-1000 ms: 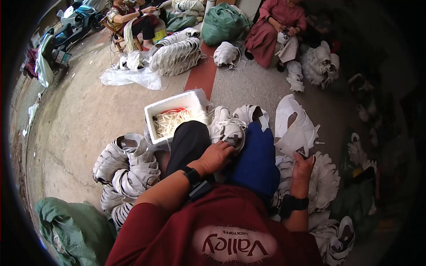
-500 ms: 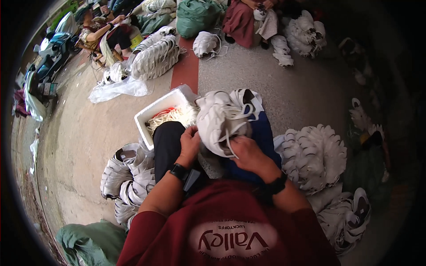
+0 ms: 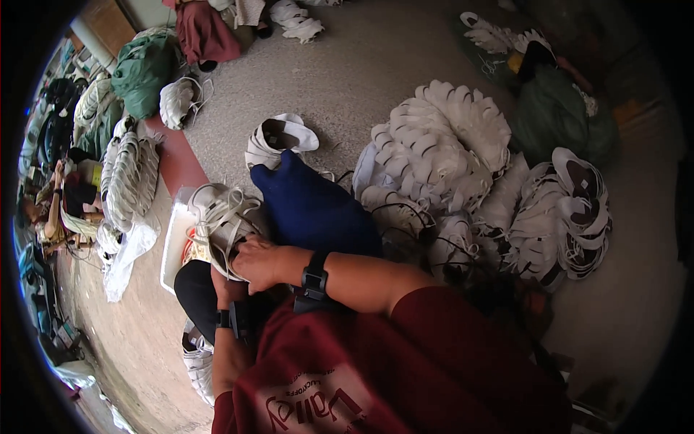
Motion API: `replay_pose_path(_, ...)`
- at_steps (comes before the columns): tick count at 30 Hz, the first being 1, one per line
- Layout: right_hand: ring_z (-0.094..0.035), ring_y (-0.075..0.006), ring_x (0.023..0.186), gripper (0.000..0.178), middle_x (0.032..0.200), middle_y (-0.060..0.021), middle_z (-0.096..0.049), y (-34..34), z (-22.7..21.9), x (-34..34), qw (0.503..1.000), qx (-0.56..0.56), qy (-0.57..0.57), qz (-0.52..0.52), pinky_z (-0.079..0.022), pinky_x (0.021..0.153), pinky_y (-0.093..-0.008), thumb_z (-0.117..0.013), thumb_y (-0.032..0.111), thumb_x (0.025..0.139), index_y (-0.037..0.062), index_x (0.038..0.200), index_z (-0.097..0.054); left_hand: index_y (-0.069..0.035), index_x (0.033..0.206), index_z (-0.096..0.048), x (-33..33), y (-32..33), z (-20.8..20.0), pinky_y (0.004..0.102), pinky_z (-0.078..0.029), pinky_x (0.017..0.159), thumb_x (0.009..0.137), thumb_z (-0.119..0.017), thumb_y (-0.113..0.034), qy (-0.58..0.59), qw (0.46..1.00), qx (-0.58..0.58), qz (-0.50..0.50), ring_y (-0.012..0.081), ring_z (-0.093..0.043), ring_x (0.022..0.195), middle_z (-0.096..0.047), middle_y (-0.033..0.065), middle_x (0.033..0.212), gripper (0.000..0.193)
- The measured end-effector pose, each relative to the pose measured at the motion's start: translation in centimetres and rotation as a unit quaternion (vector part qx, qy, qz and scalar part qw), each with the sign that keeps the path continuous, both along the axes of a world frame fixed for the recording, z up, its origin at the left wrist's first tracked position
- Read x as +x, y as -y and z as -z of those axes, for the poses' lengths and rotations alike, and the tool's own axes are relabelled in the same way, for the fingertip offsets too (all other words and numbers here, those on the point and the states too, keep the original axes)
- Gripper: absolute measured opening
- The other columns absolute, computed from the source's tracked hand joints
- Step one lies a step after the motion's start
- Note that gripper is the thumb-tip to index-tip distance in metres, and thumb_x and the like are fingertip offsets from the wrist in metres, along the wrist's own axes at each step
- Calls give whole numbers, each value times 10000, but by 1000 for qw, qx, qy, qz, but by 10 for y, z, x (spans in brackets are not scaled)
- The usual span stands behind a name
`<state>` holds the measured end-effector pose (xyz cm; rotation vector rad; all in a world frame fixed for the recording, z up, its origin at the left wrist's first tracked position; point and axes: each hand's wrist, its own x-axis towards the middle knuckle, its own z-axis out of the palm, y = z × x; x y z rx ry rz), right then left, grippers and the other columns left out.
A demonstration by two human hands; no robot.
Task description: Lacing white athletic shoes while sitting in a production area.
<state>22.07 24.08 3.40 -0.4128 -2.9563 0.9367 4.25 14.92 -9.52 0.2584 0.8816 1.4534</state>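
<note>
A bundle of white shoe uppers (image 3: 230,211) with pale laces looped over its top sits above my lap. My right hand (image 3: 259,263) is closed on its near edge, fingers bent around the opening. Below the bundle, my left hand (image 3: 227,285) presses against its underside, its fingertips hidden. A white foam box (image 3: 173,242) with laces inside stands to the left of the bundle, partly covered by it. Dark blue cloth (image 3: 311,210) covers my right leg. Just beyond my knee lies another white shoe upper (image 3: 278,139) with a dark opening.
Large coils of nested white uppers (image 3: 441,141) are piled to my right, with more uppers (image 3: 564,217) beyond them. A dark green sack (image 3: 560,116) lies at far right. Another green sack (image 3: 143,72), uppers (image 3: 126,177) and other seated people are at the far left.
My view has swung to the right, so the scene has shifted left and turned. Both hands stay at the bundle of uppers, which now shows its laced side.
</note>
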Motion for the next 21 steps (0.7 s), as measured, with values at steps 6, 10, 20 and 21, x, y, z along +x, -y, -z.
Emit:
replay_pose_path(6,-611,-298,864,257,796,-140,-649,-6,20,35,994,-13,-97,57,-385,871,-412,-725,228,599,38,754,-649,40,1285,-370,64,-14,-103,327,-412,919,818,-613,-82,-592,805,17,-18,207,-523,1072,-524,141,1198,540)
replay_pose_path(10,-601,-354,812,263,791,-195,-618,-25,-15,56,946,-59,-286,144,-452,790,-410,-674,161,600,-1,801,-623,44,1267,-390,52,-31,-125,369,-414,914,910,-506,-134,-362,925,-24,-113,273,-533,1045,-522,158,1183,416)
replay_pose_path(20,-586,-335,797,292,810,-139,-627,-152,-17,152,929,95,-232,272,-406,783,-429,-676,136,608,63,890,-651,-17,1127,-506,73,-77,-108,398,-381,937,739,-667,-91,-819,571,33,58,341,-505,1066,-551,169,1099,426)
replay_pose_path(21,-585,-318,796,283,802,-128,-627,-162,-7,168,937,113,-193,268,-390,788,-431,-666,129,605,68,881,-654,-27,1111,-518,71,-79,-97,411,-383,929,720,-675,-94,-834,544,16,87,342,-507,1056,-553,164,1096,427)
